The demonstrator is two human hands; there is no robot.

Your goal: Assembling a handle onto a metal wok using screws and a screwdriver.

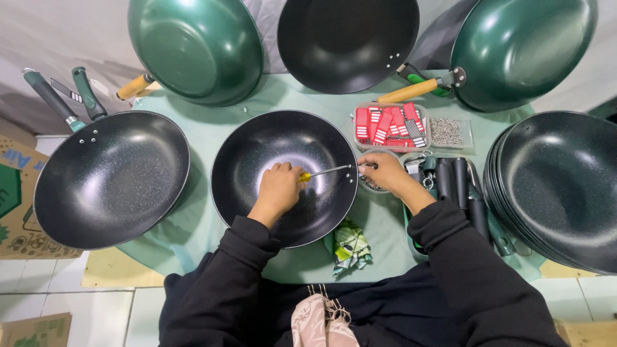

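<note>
The left hand (277, 186) grips a yellow-handled screwdriver (324, 172) inside the black wok (283, 177) on the desk (212, 138), tip at the rim holes, while the right hand (384, 172) pinches closed at that rim, apparently steadying a fastener, beside the black handles (453, 183).

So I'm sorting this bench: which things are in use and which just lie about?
In use: left hand, yellow-handled screwdriver, middle black speckled wok, right hand.
Lying about: upturned green woks, red label tray, stacked black woks.
</note>
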